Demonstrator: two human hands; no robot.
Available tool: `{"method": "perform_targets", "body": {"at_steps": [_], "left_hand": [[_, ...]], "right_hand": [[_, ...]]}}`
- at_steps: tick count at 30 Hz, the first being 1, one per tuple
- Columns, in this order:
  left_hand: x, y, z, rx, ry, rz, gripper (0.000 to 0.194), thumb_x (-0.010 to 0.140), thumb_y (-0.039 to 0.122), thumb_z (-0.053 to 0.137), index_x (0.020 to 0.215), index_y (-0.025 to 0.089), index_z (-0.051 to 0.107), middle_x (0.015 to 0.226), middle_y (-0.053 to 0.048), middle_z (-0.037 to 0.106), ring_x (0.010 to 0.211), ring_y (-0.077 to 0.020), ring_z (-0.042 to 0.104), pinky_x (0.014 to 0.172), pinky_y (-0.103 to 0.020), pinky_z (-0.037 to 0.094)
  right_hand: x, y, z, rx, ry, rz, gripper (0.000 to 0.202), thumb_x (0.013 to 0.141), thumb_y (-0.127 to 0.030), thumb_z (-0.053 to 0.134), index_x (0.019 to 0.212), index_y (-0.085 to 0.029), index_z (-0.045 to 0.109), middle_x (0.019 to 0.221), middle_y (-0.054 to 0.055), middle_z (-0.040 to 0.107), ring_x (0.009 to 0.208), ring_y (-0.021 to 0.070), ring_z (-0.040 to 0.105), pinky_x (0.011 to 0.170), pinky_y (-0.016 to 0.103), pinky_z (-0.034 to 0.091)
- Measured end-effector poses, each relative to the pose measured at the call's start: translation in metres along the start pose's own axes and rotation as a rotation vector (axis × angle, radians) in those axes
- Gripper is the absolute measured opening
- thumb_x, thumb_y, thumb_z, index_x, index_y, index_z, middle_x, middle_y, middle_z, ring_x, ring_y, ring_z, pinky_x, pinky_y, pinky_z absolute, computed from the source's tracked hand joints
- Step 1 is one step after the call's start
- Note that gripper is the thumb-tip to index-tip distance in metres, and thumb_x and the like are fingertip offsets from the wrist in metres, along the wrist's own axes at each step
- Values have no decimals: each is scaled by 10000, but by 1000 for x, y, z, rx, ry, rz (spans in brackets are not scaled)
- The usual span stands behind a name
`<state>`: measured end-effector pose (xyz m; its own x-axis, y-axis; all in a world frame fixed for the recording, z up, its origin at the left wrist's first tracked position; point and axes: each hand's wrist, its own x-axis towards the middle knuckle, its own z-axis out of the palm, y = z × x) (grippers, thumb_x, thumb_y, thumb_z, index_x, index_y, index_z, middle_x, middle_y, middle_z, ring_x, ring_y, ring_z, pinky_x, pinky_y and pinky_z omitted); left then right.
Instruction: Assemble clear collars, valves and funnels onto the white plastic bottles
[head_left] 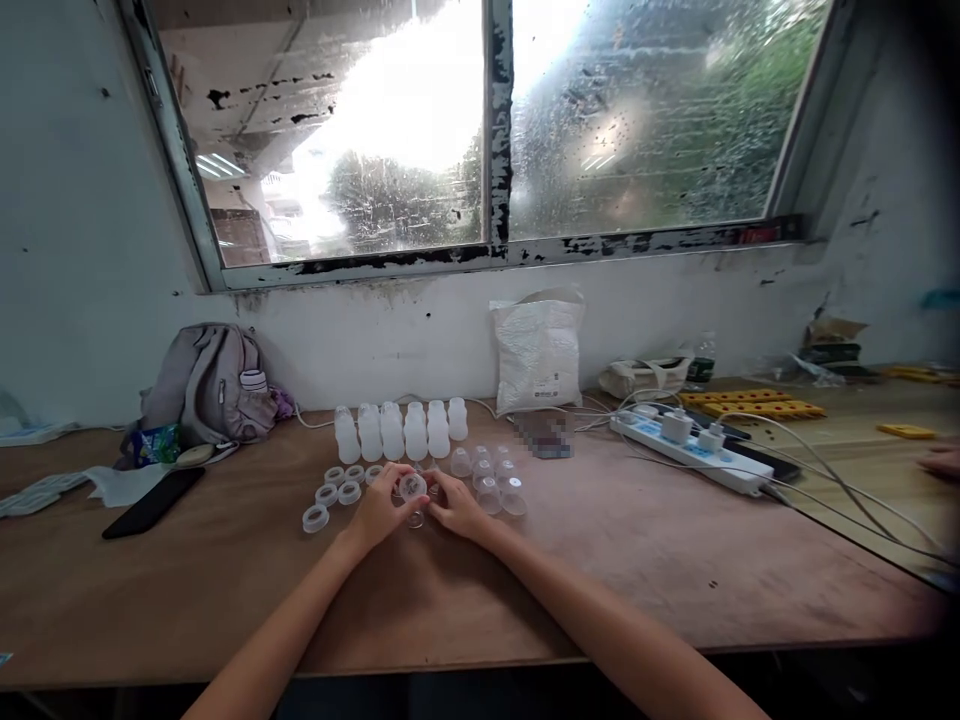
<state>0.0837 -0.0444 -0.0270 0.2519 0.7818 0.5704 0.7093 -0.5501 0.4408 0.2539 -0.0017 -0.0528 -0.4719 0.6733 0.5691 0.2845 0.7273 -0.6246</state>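
Observation:
My left hand (381,508) grips the left side of a translucent bottle collar (412,487), its fingers curled round the rim. On the other side, the fingers of my right hand (454,505) pinch the same collar. Something clear shows inside it, too small to make out. Just below lies another small clear piece (415,519). Several loose translucent collars (327,495) lie left of my left hand. Clear dome caps (488,494) stand in a group to the right of my right hand. Behind both hands, frosted white bottles (391,432) stand in a row.
A white plastic package (537,352) leans against the wall. To the right lie a power strip (690,450) with cables and yellow parts (757,405). On the left are a backpack (210,385) and a black phone (154,502). Another person's hand (940,461) shows at the right edge.

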Motion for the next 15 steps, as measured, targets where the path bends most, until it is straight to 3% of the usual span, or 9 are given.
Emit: {"method": "perform_targets", "body": {"at_steps": [6, 15], "left_hand": [[-7, -4, 3, -33, -120, 19, 297, 750, 384, 588, 969, 190, 539, 934, -48, 574, 882, -195, 549, 794, -336, 447], [-7, -5, 5, 0, -184, -7, 339, 726, 417, 604, 980, 197, 565, 997, -61, 538, 950, -221, 526, 827, -353, 433]], "right_hand": [[2, 7, -8, 43, 106, 135, 246, 850, -230, 400, 1067, -159, 493, 789, 20, 588, 579, 113, 529, 557, 233, 436], [3, 0, -3, 36, 29, 66, 135, 799, -218, 518, 870, -163, 618, 740, 20, 634, 677, 149, 575, 619, 242, 440]]}}
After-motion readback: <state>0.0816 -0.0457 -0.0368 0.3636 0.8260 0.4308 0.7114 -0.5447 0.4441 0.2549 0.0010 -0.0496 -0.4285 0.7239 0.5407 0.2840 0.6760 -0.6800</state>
